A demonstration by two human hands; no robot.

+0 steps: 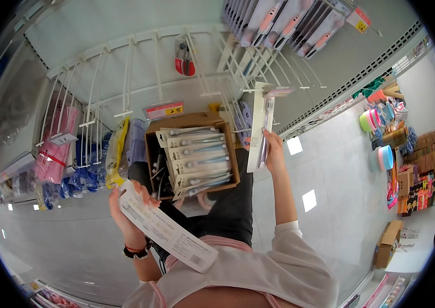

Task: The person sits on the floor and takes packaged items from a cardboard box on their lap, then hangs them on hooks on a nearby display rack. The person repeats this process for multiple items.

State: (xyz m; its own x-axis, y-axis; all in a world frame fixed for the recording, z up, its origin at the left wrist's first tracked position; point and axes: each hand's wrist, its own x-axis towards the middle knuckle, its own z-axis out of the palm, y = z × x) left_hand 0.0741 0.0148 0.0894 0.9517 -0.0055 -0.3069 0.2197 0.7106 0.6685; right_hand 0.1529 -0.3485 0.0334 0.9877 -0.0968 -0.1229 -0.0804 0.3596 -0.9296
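My left hand grips one end of a long white package card, its printed back with a barcode turned up. In my right hand is a packaged toothbrush, held upright near the display hooks; a price tag holder partly overlaps its top. I cannot tell whether its card hangs on a hook. Between my hands, an open cardboard box sits over my lap or knees. Several carded toothbrushes lie stacked inside it, with darker packages at its left side.
White display hooks jut out from the shelf panel. One red-and-black package hangs at the back, and several pink-handled items hang at upper right. Pink packages and a yellow bag are at left. Basins stand far right.
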